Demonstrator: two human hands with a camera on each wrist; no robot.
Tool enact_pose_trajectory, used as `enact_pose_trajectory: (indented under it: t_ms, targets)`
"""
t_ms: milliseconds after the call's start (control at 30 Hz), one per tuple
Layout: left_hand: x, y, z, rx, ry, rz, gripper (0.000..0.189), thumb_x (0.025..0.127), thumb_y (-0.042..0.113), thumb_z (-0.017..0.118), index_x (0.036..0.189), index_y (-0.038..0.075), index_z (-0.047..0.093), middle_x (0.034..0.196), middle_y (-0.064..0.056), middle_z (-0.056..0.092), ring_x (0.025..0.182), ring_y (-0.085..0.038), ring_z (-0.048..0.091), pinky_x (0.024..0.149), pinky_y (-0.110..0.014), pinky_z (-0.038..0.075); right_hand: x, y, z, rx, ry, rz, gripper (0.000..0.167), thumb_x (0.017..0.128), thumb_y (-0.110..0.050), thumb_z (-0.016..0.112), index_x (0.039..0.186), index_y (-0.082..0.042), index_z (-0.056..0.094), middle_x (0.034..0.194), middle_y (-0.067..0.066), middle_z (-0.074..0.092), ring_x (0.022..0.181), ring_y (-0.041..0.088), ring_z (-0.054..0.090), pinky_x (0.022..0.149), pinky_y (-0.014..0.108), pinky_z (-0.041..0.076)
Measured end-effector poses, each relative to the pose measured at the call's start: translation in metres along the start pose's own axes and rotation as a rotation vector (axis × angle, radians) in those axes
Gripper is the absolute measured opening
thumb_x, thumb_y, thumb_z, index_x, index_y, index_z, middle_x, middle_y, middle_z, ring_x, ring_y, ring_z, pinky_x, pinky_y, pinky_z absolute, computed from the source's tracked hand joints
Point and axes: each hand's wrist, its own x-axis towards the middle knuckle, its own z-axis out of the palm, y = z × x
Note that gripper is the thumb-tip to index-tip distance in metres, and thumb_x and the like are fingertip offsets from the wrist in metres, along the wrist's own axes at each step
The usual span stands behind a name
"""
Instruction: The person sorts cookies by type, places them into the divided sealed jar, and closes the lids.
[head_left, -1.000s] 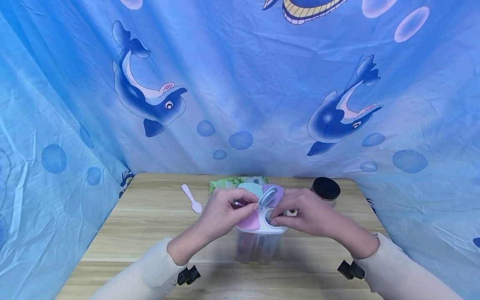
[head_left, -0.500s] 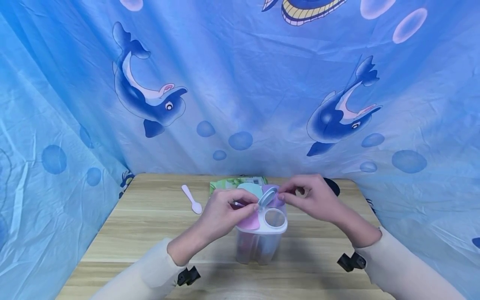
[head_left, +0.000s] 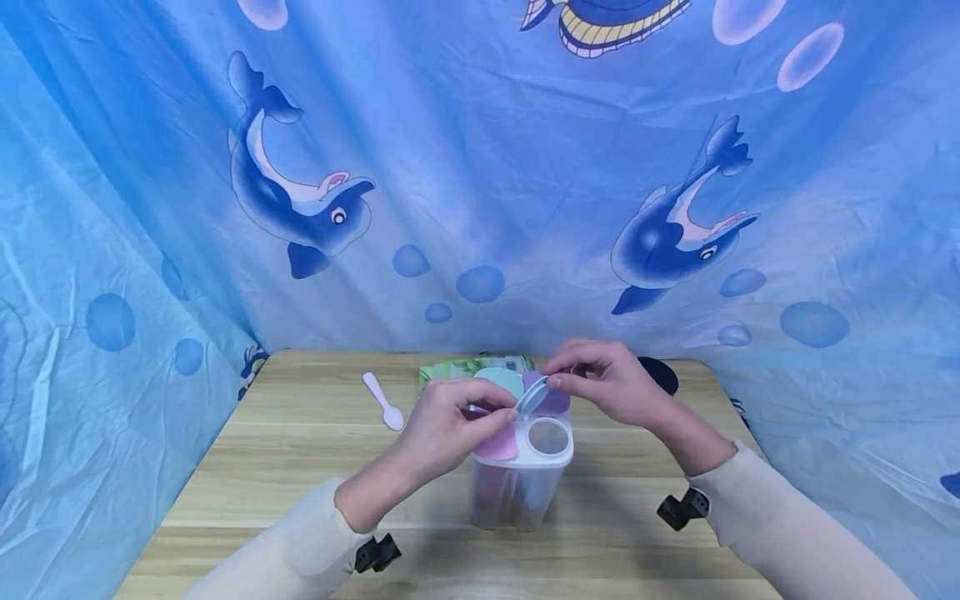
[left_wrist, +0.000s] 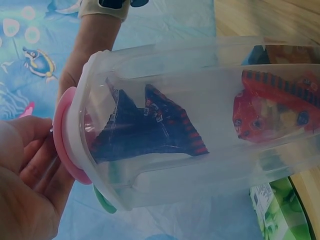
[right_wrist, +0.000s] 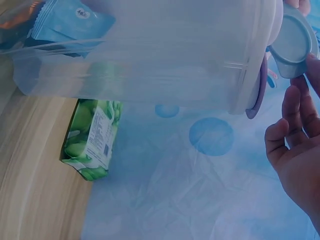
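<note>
A clear plastic storage container point(head_left: 517, 496) stands upright on the table between both hands. Its white top carries a pink lid point(head_left: 497, 447), a mint lid point(head_left: 501, 382) and a purple lid point(head_left: 555, 404); a light-blue flip lid point(head_left: 533, 397) is raised beside an uncovered round opening. My left hand point(head_left: 450, 421) pinches the raised lid's near-left edge. My right hand point(head_left: 611, 387) holds its far edge between thumb and fingers. Through the walls show a dark blue packet point(left_wrist: 145, 127), a red packet point(left_wrist: 272, 107) and a light-blue packet point(right_wrist: 72, 25).
Left of the container lies a pale pink spoon point(head_left: 384, 402). Behind it is a green printed pack point(right_wrist: 92, 137). A black-lidded jar point(head_left: 660, 375) stands at back right, partly behind the right hand. A blue dolphin-print curtain point(head_left: 480, 208) hangs behind the table.
My right hand has come up from the round opening, uncovering it, and moved left to grip the raised light-blue lid. The left hand stays in place.
</note>
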Motion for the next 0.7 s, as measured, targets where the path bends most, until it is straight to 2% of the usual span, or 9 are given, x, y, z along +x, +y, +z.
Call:
enact_pose_trajectory:
  t_ms: [133,233,333,400,467,533,700]
  targets:
    - [-0.002,-0.002,0.000,-0.009,0.003,0.006,0.012,0.088,0.009,0.081,0.099,0.013,0.080,0.094,0.004,0.078,0.083,-0.007,0.073,0.071,-0.026,0.063,-0.001,-0.002,0.001,-0.007,-0.002,-0.004,0.016,0.094,-0.005,0.074,0.107,-0.013,0.080,0.097,-0.002,0.072,0.077,0.016,0.056,0.058,0.027,0.045]
    - [-0.003,-0.006,0.001,0.004,0.013,0.049,0.012,0.089,0.010,0.080,0.101,0.013,0.079,0.096,0.005,0.077,0.087,-0.008,0.072,0.074,-0.026,0.063,-0.003,-0.004,0.000,-0.023,-0.007,-0.011,0.015,0.094,-0.006,0.073,0.106,-0.013,0.080,0.098,-0.003,0.071,0.077,0.015,0.056,0.058,0.027,0.045]
    - [-0.005,-0.011,0.000,0.045,0.040,0.097,0.016,0.089,0.013,0.080,0.105,0.014,0.078,0.104,0.006,0.075,0.098,-0.011,0.069,0.086,-0.030,0.060,-0.006,-0.006,-0.001,-0.040,-0.004,-0.023,0.017,0.094,-0.006,0.073,0.104,-0.018,0.080,0.099,-0.003,0.070,0.074,0.014,0.054,0.056,0.028,0.044]
    - [-0.007,-0.015,-0.001,0.074,0.061,0.100,0.023,0.088,0.016,0.080,0.110,0.014,0.076,0.114,0.006,0.071,0.110,-0.014,0.065,0.095,-0.036,0.056,-0.011,-0.006,-0.002,-0.044,0.002,-0.029,0.020,0.094,-0.004,0.074,0.103,-0.021,0.080,0.100,-0.003,0.069,0.075,0.014,0.055,0.056,0.028,0.044]
    - [-0.010,-0.018,-0.002,0.084,0.074,0.077,0.034,0.087,0.018,0.080,0.120,0.015,0.072,0.127,0.004,0.066,0.124,-0.016,0.059,0.105,-0.042,0.051,-0.017,-0.006,-0.002,-0.042,0.009,-0.040,0.023,0.093,-0.002,0.074,0.101,-0.023,0.079,0.101,-0.003,0.069,0.076,0.013,0.056,0.056,0.029,0.046]
    - [-0.013,-0.021,-0.002,0.082,0.073,0.031,0.048,0.086,0.020,0.080,0.132,0.017,0.065,0.138,0.003,0.059,0.131,-0.018,0.053,0.110,-0.048,0.046,-0.024,-0.005,-0.002,-0.038,0.014,-0.048,0.025,0.092,0.000,0.074,0.100,-0.023,0.079,0.103,-0.003,0.069,0.079,0.013,0.057,0.057,0.029,0.048]
    - [-0.021,-0.031,-0.005,0.030,0.037,-0.093,0.074,0.085,0.025,0.079,0.150,0.023,0.045,0.151,0.001,0.046,0.138,-0.024,0.047,0.115,-0.058,0.039,-0.041,-0.005,0.000,-0.027,0.016,-0.081,0.028,0.089,0.004,0.076,0.101,-0.022,0.079,0.105,-0.001,0.068,0.083,0.012,0.059,0.060,0.027,0.051]
